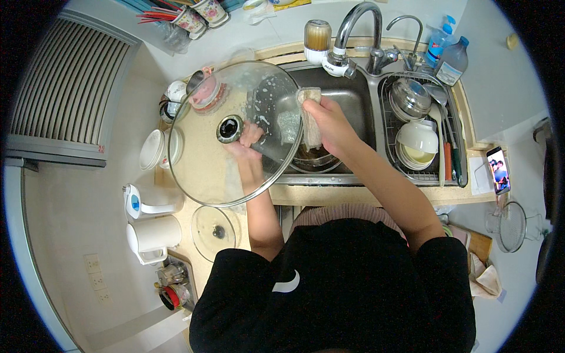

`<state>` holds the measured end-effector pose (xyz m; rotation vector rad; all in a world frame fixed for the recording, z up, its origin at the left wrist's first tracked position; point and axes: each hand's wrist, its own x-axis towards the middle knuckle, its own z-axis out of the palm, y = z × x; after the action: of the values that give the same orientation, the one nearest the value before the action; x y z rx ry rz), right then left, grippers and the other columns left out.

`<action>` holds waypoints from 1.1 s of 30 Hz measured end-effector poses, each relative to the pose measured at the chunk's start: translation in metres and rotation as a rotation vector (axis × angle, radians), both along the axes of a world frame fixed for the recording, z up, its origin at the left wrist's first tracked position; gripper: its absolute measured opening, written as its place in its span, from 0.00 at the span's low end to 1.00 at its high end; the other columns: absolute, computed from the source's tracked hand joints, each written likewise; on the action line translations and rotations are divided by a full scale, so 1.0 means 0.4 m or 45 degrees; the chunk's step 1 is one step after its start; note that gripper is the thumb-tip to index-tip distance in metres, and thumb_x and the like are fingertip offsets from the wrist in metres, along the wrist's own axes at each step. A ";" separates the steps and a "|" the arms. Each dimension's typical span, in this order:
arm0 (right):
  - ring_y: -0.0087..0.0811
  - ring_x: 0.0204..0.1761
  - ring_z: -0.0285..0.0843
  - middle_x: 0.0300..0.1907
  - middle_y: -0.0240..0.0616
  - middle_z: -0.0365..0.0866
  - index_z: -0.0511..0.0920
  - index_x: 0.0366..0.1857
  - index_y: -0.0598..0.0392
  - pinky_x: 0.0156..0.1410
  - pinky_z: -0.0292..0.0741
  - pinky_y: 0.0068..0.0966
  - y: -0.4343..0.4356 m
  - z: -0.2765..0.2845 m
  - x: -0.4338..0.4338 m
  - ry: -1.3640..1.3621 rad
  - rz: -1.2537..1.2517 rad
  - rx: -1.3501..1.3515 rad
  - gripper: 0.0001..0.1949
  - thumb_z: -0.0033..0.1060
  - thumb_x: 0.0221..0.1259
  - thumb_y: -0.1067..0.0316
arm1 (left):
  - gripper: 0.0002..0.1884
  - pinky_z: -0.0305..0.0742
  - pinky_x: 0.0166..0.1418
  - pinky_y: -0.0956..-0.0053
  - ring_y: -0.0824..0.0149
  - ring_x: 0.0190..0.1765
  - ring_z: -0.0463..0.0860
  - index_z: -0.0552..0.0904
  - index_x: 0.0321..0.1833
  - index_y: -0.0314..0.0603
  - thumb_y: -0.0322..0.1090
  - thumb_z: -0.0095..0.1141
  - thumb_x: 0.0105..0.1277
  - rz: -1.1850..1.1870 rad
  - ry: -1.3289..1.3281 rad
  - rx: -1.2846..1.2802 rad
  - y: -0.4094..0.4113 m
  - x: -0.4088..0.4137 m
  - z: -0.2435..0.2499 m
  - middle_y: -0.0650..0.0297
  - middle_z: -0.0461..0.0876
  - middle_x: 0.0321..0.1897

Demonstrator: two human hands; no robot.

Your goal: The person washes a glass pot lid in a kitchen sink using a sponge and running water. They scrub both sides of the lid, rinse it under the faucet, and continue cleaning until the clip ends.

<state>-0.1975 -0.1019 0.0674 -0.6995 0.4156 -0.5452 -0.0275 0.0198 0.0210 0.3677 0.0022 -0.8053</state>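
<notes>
A large glass lid (194, 163) with a metal rim is tilted over the counter and the left part of the sink. White suds streak its upper right part. Through the glass I see my left hand (247, 143), fingers curled beside the round black knob (229, 128), holding the lid from its far side. My right hand (329, 125) pinches a beige scrubbing cloth (312, 119) against the lid's right rim. Below that hand, a round glass-rimmed vessel (318, 163) sits in the sink basin (353, 106), partly hidden. Some crumpled clear plastic (289, 127) shows through the glass.
A chrome faucet (375, 31) with a water filter (318, 42) arches over the sink. Right of it, a drying rack (386, 145) holds bowls and utensils. Left stand stacked bowls (152, 150), white pitchers (154, 234) and a smaller glass lid (212, 247). A phone (499, 170) leans at right.
</notes>
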 end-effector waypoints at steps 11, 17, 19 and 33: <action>0.21 0.43 0.75 0.42 0.32 0.76 0.70 0.50 0.58 0.47 0.74 0.23 0.201 0.019 -0.052 -0.065 0.032 0.022 0.17 0.59 0.55 0.74 | 0.20 0.51 0.16 0.80 0.75 0.10 0.53 0.61 0.16 0.48 0.50 0.47 0.60 0.171 -0.030 0.037 -0.007 0.046 -0.028 0.71 0.56 0.09; 0.21 0.40 0.77 0.40 0.32 0.78 0.71 0.48 0.59 0.44 0.75 0.22 0.146 0.028 -0.047 -0.082 -0.069 -0.103 0.14 0.52 0.57 0.78 | 0.22 0.52 0.16 0.81 0.76 0.09 0.54 0.61 0.15 0.49 0.50 0.47 0.62 -0.192 -0.127 -0.271 0.036 0.077 -0.081 0.71 0.55 0.07; 0.22 0.40 0.77 0.40 0.32 0.79 0.72 0.48 0.58 0.45 0.76 0.22 0.084 0.033 -0.042 -0.062 -0.042 -0.154 0.13 0.53 0.58 0.76 | 0.21 0.53 0.16 0.81 0.75 0.09 0.55 0.61 0.15 0.49 0.49 0.48 0.62 -0.131 -0.049 -0.157 0.029 0.055 -0.067 0.71 0.57 0.08; 0.26 0.44 0.79 0.46 0.37 0.79 0.74 0.50 0.58 0.47 0.77 0.26 0.070 0.011 -0.042 -0.108 0.067 0.047 0.15 0.58 0.58 0.73 | 0.17 0.54 0.19 0.77 0.74 0.12 0.57 0.64 0.20 0.46 0.46 0.49 0.62 -0.100 -0.031 -0.227 -0.013 0.034 -0.080 0.70 0.58 0.10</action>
<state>-0.2142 -0.0740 0.0717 -0.6475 0.3264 -0.5143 -0.0137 0.0145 -0.0109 0.2101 -0.1063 -0.8713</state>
